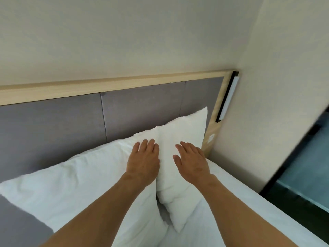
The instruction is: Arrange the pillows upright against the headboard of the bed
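Two white pillows lean against the grey padded headboard (53, 122) with its light wooden frame. The left pillow (71, 179) is wide and slopes back against the padding. The right pillow (183, 132) stands more upright, its top corner near the headboard's right post. My left hand (144, 161) lies flat, fingers apart, where the two pillows meet. Flat on the front of the right pillow rests my right hand (193, 161), fingers spread. Neither hand grips anything.
White bed sheet (249, 207) runs along the right side to the mattress edge. A cream wall (267, 86) stands close on the right, with a strip light (228, 97) on the headboard post. A dark glass panel (306, 166) and floor lie beyond.
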